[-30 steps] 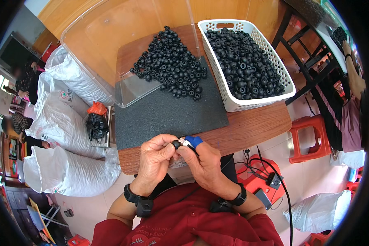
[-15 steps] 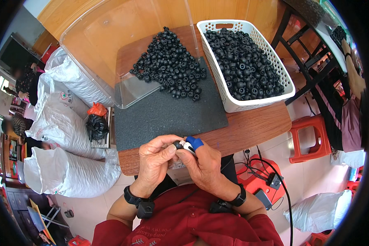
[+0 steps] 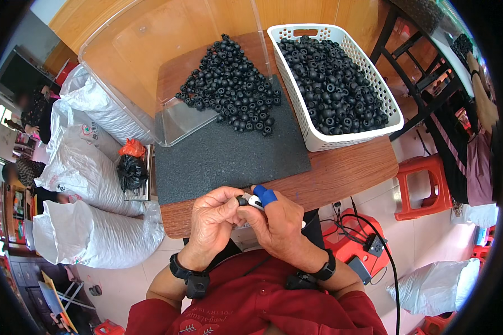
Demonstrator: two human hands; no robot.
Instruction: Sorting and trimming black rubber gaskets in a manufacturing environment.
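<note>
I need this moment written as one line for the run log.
left hand: pinches small black part | right hand: blue-capped finger on white piece | loose black parts on grey mat | white basket filled

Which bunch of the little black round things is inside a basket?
The bunch on the right, filling the white basket with holes in its sides. The other black pieces lie in a loose pile, spilling from the clear plastic bin onto the dark mat.

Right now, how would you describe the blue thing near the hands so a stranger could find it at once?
Start at the brown wooden table, then its near edge, where both hands meet. The blue fingertip cover sits on a finger of the right hand; it is the only blue item among black parts.
</note>
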